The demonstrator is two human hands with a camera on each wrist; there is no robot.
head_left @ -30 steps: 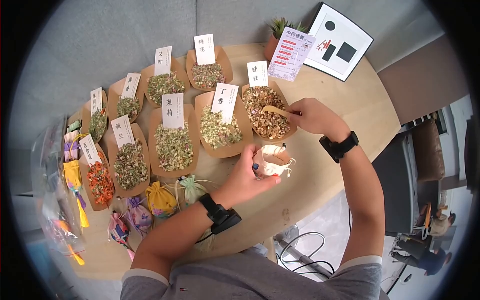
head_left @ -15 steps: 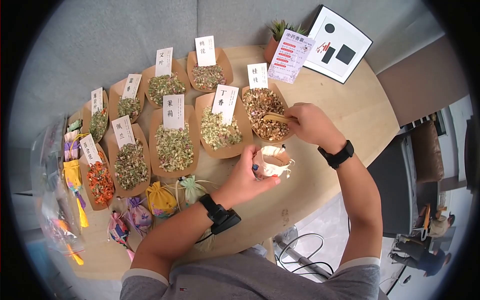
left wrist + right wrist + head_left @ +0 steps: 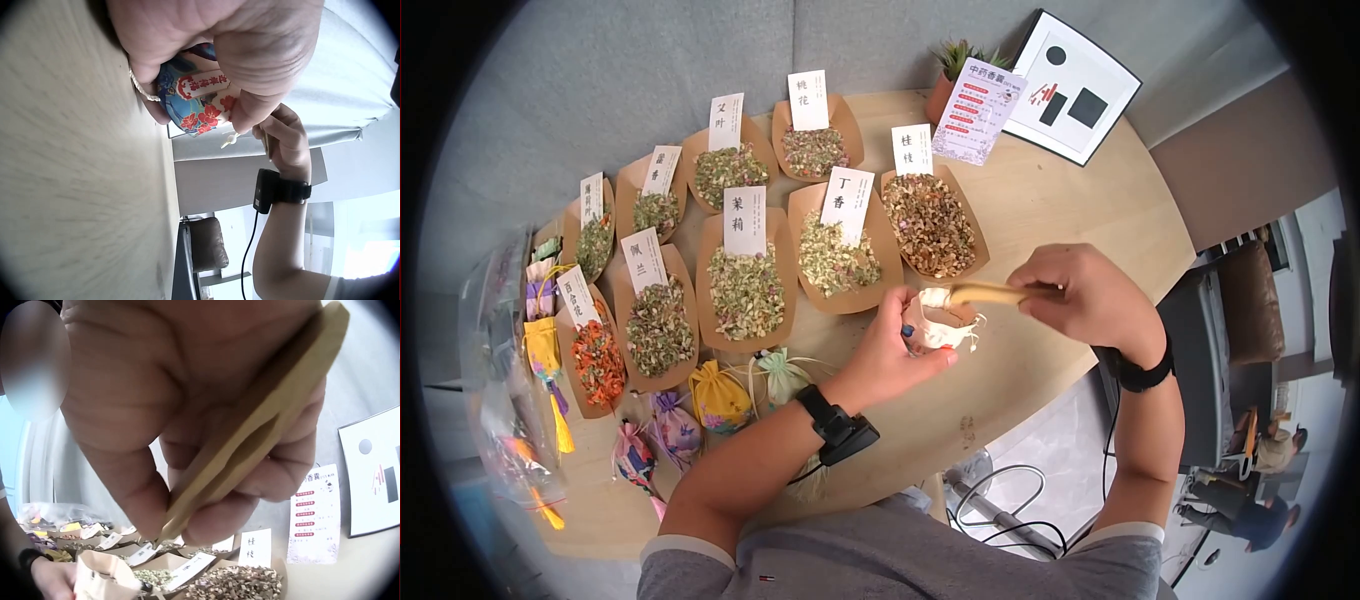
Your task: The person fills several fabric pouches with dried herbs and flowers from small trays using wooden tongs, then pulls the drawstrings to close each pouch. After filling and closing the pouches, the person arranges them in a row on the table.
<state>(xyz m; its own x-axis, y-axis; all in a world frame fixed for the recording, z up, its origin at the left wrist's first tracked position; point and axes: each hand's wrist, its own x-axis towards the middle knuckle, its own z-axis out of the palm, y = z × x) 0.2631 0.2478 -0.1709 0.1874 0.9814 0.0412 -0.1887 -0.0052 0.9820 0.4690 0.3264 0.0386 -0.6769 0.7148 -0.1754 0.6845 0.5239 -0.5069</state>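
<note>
My left hand (image 3: pixel 888 352) holds a small cream drawstring pouch (image 3: pixel 945 333) upright, its mouth spread wide. The left wrist view shows the pouch's printed side (image 3: pixel 199 100), blue with red flowers and a red-and-white label. A wooden scoop (image 3: pixel 1005 293) is pinched in my right hand (image 3: pixel 1092 298), and its tip lies over the pouch's mouth. From the right wrist view, the scoop's handle (image 3: pixel 250 422) runs slanting through the fingers. Just beyond the pouch sits a brown paper tray of chopped woody herb (image 3: pixel 932 228), with a white name card standing in it.
More paper trays of dried herbs, such as one with orange petals (image 3: pixel 600 362), stand in rows to the left. Finished sachets, including a yellow one (image 3: pixel 721 398), lie along the near side. A potted plant (image 3: pixel 950 75), a printed card (image 3: pixel 977 110) and a picture frame (image 3: pixel 1072 85) stand at the back right.
My right hand has scooped in the woody herb tray and moved toward me, bringing the scoop over the pouch. The left hand and pouch have stayed nearly still.
</note>
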